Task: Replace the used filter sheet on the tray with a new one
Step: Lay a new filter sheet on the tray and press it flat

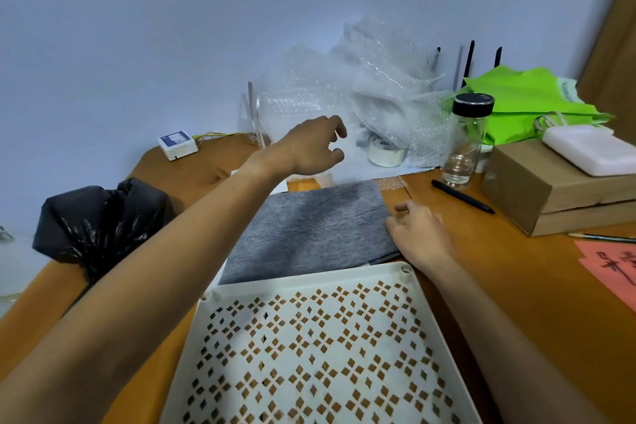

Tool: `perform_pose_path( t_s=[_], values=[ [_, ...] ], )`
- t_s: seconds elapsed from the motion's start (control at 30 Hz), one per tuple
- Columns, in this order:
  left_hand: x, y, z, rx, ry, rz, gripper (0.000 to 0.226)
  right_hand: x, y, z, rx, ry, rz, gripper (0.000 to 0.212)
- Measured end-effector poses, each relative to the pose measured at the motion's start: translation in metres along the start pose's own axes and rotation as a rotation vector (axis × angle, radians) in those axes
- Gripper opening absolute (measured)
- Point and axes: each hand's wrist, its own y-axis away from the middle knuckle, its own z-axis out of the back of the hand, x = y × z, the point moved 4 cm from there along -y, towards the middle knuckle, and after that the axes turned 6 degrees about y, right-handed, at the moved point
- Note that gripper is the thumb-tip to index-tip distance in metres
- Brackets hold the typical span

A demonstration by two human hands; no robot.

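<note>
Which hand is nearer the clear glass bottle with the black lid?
The right hand, low at the grey felt sheet's right edge, is nearer the bottle. The left hand hovers farther left, by the bubble wrap.

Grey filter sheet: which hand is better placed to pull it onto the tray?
Right. The right hand rests at the grey filter sheet edge near the tray; the left hand is raised beyond it.

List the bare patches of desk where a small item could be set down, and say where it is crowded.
Bare wood lies between the pen, the right hand and the cardboard box, and right of the tray below the pink paper. The back, around the bubble wrap, tape roll and bottle, is crowded.
</note>
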Motion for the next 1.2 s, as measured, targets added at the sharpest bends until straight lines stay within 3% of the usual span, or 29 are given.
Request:
perform_pose_path(
  t_s=[0.1, 0.23, 0.47, 0.6, 0.7, 0.83, 1.03, 1.2],
  values=[
    [0.01, 0.027, 0.007, 0.009, 0.079, 0.058, 0.034, -0.004, -0.006, -0.008, 0.081, -0.058, 0.025, 0.036],
    [0.04, 0.071, 0.009, -0.001, 0.123, 0.197, 0.033, -0.009, -0.007, -0.012, 0.077, 0.091, 0.048, 0.041],
    [0.11, 0.185, -0.01, 0.159, -0.017, 0.726, 0.047, -0.009, -0.003, -0.013, 0.131, 0.154, 0.054, 0.055],
    [0.119, 0.221, -0.029, 0.236, 0.112, 0.816, 0.045, 0.009, 0.002, -0.005, 0.133, 0.272, 0.097, 0.049],
    [0.123, 0.232, -0.036, 0.187, 0.187, 0.856, 0.043, 0.047, 0.008, -0.002, 0.082, 0.409, 0.281, 0.044],
    [0.124, 0.232, -0.039, 0.137, 0.24, 0.928, 0.044, 0.101, 0.008, -0.021, 0.282, 0.388, 0.465, 0.038],
    [0.119, 0.232, -0.041, -0.086, 0.347, 1.019, 0.049, 0.157, -0.017, -0.067, 0.382, 0.389, 0.565, 0.024],
    [0.124, 0.237, -0.041, -0.159, 0.25, 1.06, 0.038, 0.188, -0.049, -0.11, 0.403, 0.439, 0.571, 0.042]
  ],
)
